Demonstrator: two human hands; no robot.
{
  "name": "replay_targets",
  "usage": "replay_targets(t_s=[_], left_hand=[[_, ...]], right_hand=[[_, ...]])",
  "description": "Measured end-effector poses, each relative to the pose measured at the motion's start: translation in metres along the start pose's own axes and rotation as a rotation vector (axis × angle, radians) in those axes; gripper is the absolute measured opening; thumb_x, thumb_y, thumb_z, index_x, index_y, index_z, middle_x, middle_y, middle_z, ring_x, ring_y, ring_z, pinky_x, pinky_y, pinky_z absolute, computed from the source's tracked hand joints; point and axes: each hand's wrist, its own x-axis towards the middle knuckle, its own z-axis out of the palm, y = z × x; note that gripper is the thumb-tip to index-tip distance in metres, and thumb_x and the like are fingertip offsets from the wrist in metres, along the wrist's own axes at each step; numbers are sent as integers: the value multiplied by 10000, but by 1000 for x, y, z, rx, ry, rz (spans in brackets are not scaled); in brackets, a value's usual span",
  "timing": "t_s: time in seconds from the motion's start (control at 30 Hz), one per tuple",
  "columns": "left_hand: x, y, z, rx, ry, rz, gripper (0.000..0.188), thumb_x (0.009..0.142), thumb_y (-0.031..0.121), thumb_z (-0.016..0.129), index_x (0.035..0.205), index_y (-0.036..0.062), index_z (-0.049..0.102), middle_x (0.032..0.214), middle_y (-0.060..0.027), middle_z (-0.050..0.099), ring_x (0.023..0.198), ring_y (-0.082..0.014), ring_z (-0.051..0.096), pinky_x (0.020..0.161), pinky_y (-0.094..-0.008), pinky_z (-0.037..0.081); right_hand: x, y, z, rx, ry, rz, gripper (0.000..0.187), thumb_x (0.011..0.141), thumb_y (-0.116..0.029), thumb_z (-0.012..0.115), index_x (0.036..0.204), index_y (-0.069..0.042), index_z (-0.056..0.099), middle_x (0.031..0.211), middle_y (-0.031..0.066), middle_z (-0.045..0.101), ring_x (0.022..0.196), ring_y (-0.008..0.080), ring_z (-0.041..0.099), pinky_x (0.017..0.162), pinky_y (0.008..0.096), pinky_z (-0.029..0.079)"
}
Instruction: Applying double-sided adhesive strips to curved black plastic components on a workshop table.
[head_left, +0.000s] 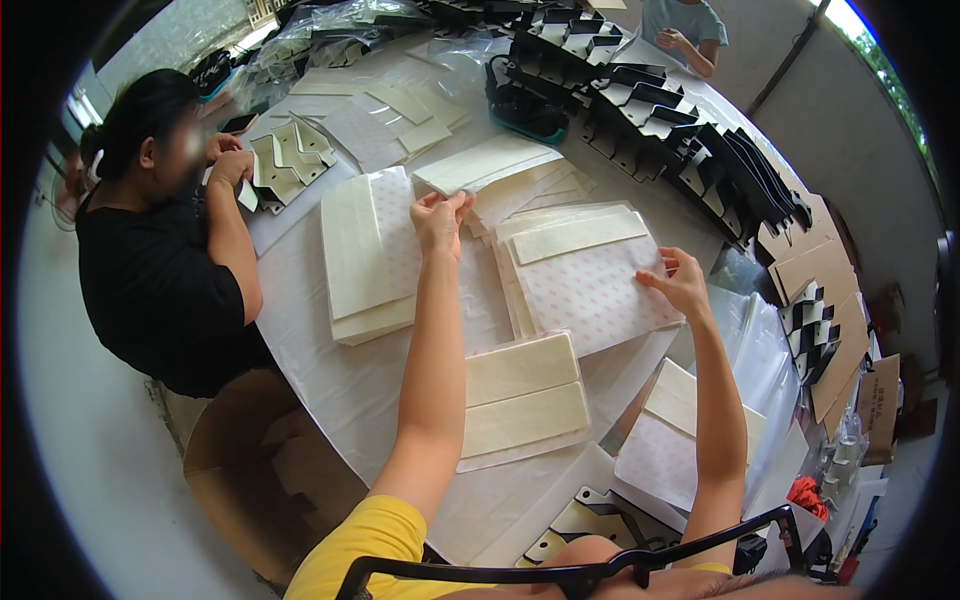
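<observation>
My left hand (442, 218) pinches the near edge of a cream felt-like sheet (490, 168) on the stack at the table's middle. To its right lies a stack of white backing sheets (590, 285) with a faint pink print and a cream strip (580, 238) across the top one. My right hand (677, 283) grips the right edge of that top backing sheet, thumb over it and the other fingers partly hidden. Left of my left forearm stands another stack of cream pieces (355, 250). Nearer me, a sheet with two cream strips (528, 390) lies beside the forearm.
A co-worker (170, 240) at the left handles cream-lined bent parts (288, 160). Rows of black bent parts (640, 120) line the far right edge. An open cardboard box (240, 450) stands below the table's left edge. Another person (685, 35) is at the far side.
</observation>
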Motion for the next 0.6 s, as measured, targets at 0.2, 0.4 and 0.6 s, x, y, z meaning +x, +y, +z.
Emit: replay_targets(t_s=[0.2, 0.4, 0.6], left_hand=[[2, -8, -8, 154, -131, -71, 327, 783, -116, 565, 1097, -88, 478, 980, -141, 574, 852, -227, 637, 769, -384, 631], [9, -14, -6, 134, -31, -115, 553, 851, 7, 625, 1322, -94, 352, 1084, -184, 562, 894, -244, 622, 685, -370, 642], [18, -37, -20, 364, -31, 45, 477, 896, 21, 588, 1340, 17, 412, 1039, -194, 624, 839, -222, 621, 707, -344, 546]], right_hand=[[15, 36, -19, 452, 286, -66, 294, 853, -208, 752, 1058, -44, 621, 952, 95, 693, 840, 137, 643, 709, 264, 520], [22, 60, -70, 828, 373, -15, 262, 927, -222, 674, 1122, -81, 571, 970, 65, 691, 837, 94, 638, 723, 240, 521], [27, 93, -70, 1043, 144, 64, 254, 917, -118, 668, 1149, -80, 573, 973, 66, 692, 849, 106, 639, 739, 235, 517]])
